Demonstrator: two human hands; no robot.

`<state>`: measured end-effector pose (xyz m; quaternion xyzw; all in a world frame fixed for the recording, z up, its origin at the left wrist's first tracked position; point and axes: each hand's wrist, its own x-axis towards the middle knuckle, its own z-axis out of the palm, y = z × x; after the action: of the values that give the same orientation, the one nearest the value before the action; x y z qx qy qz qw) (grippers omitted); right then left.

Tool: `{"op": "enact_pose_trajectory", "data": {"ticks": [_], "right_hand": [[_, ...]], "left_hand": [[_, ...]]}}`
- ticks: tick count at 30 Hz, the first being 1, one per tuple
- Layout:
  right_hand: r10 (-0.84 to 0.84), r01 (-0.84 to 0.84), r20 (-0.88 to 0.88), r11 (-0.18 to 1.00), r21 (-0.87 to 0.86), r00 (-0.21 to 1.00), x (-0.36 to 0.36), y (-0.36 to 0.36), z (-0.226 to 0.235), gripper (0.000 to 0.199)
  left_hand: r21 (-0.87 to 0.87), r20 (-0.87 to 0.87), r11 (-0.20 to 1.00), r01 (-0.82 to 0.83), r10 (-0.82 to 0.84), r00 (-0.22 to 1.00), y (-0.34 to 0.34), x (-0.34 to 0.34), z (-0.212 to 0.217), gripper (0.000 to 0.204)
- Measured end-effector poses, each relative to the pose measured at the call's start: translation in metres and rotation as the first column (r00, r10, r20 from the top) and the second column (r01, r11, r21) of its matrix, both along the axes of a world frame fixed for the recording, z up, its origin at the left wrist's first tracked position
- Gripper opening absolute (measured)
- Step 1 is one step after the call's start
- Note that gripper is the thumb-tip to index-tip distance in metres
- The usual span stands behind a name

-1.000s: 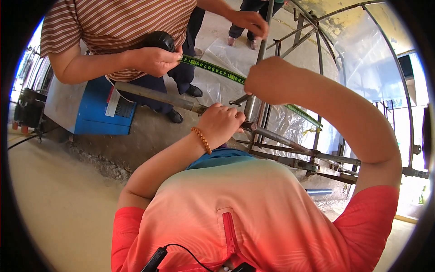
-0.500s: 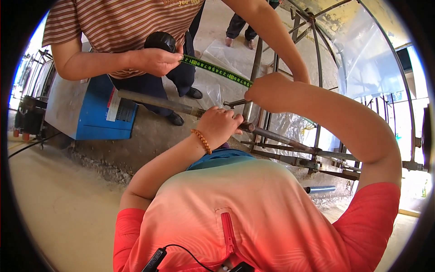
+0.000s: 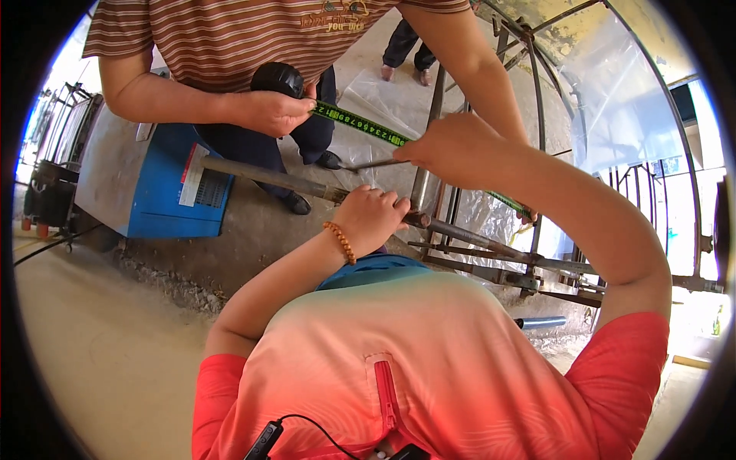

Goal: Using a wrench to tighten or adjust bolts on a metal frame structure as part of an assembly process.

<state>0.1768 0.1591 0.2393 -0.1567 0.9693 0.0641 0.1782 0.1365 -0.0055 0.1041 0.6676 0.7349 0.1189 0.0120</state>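
My left hand (image 3: 370,217), with a wooden bead bracelet on its wrist, is closed over a grey metal pipe (image 3: 268,176) near its crossing with another pipe (image 3: 420,189). Bent fingers of my right hand (image 3: 452,151) close around a thin dark metal rod (image 3: 374,163) that sticks out leftward; its grip is partly hidden. A green tape measure blade (image 3: 360,123) passes by my right hand and shows again beyond it. Across from me, another person's hand (image 3: 280,113) holds the black tape measure case (image 3: 277,79). That person's other hand (image 3: 526,214) is at the blade's far stretch.
A blue and grey box-shaped machine (image 3: 172,188) stands at left. Metal frame bars (image 3: 537,100) and clear plastic sheeting (image 3: 613,100) fill the right side. A short blue tube (image 3: 541,322) lies low on the right. Another person's legs (image 3: 406,50) show at the back.
My right hand has shifted left along the tape, and the thin rod now reaches farther left. The other person's upper body and tape case have moved slightly right. My left hand stays on the pipe.
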Motion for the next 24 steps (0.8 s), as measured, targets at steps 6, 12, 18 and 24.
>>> {"op": "enact_pose_trajectory", "data": {"ticks": [6,12,18,24], "right_hand": [[0.025,-0.082,0.25,0.972,0.221,0.968,-0.002,-0.007,0.004,0.018],[-0.139,0.128,0.194,0.99,0.066,0.971,0.016,0.006,-0.024,0.02],[-0.108,0.106,0.068,0.994,0.023,0.992,0.011,-0.012,0.007,0.031],[-0.144,0.1,0.204,0.972,0.215,0.968,0.026,-0.015,0.008,0.041]], "left_hand": [[0.039,-0.018,0.999,0.034,-0.034,0.999,0.005,-0.002,-0.007,0.03],[-0.025,0.042,1.0,0.015,-0.014,0.999,0.0,-0.002,-0.012,0.027],[-0.01,0.071,1.0,0.017,-0.016,0.997,-0.002,-0.003,-0.007,0.028],[-0.014,0.094,0.999,0.031,-0.029,0.995,0.0,-0.007,-0.005,0.026]]}}
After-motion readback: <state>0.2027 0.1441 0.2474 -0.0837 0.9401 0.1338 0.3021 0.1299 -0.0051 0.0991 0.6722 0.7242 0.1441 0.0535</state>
